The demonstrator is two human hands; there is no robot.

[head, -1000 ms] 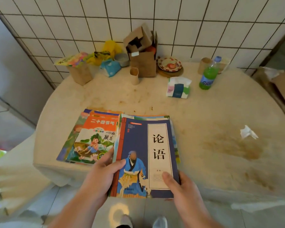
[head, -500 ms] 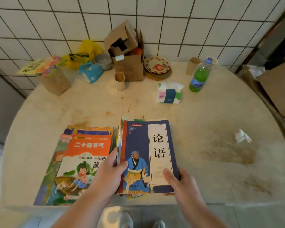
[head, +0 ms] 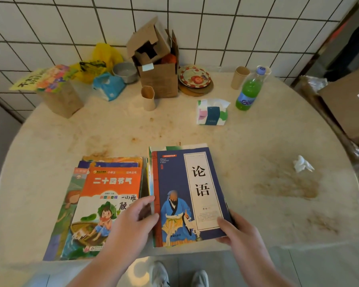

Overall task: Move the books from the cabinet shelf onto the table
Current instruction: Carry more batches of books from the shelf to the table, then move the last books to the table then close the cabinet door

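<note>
A stack topped by a blue book [head: 187, 193] with a robed figure on its cover lies near the front edge of the round beige table [head: 257, 141]. My left hand [head: 131, 222] grips the stack's left edge near the spine, and my right hand [head: 234, 230] holds its lower right corner. Thinner books show under the blue one. Beside it on the left lies a second pile topped by an orange children's book [head: 104, 204], partly covered by my left hand. The cabinet shelf is out of view.
At the back stand an open cardboard box [head: 158, 79], a paper cup [head: 148, 98], plates [head: 195, 78], a green bottle [head: 249, 92], a tissue pack [head: 211, 112] and a brown bag [head: 60, 96]. A crumpled tissue [head: 302, 164] lies right. More cartons [head: 348, 104] stand beyond the table's right edge.
Both hands have carried the blue-topped stack further onto the table, next to the orange pile. The view has shifted closer and rightward over the table.
</note>
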